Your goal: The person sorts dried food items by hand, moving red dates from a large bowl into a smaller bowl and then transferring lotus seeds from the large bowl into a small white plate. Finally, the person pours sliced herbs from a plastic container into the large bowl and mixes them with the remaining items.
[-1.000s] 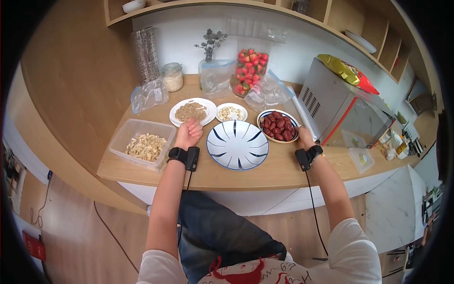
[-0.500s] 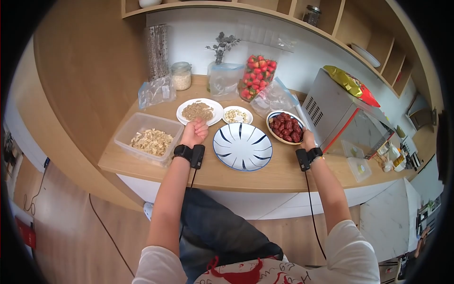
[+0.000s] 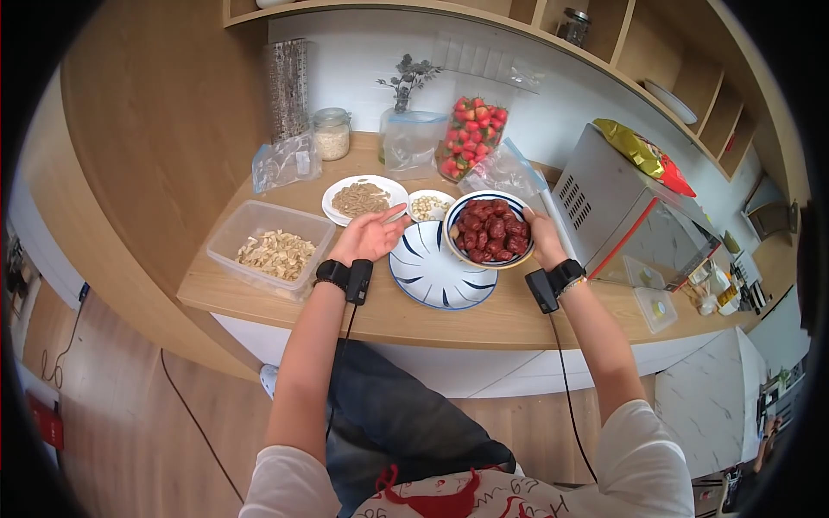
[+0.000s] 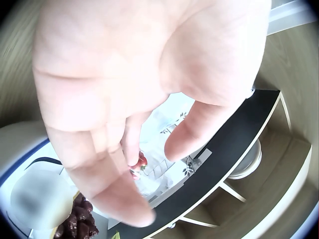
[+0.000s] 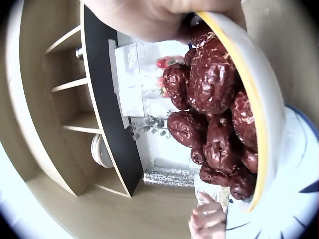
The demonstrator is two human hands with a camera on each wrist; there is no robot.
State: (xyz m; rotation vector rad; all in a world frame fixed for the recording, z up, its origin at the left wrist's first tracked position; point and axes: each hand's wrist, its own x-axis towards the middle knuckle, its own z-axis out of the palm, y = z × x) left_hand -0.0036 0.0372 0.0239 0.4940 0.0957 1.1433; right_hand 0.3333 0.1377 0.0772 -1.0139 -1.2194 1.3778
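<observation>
My right hand [image 3: 544, 240] grips the right rim of a bowl [image 5: 273, 124] heaped with dried red dates [image 3: 492, 231], thumb over the edge. The bowl is lifted and overlaps the right part of a large white plate [image 3: 432, 278] with dark blue stripes; in the right wrist view it tilts. My left hand [image 3: 370, 236] hangs at the plate's left edge, fingers loosely extended toward the bowl, holding nothing. Its palm [image 4: 114, 64] fills much of the left wrist view, where some dates show at the lower left.
A clear plastic box [image 3: 226, 226] of pale dried pieces stands left. Behind are a white plate [image 3: 400, 192] of brown strips and a small dish [image 3: 449, 200] of pale seeds. A strawberry bag [image 3: 473, 138], a jar [image 3: 332, 138] and plastic bags line the wall. A microwave [image 3: 596, 186] stands right.
My right hand has raised the bowl of dates and carried it left, to over the plate's right side. The left hand's curled fingers have opened out toward the bowl.
</observation>
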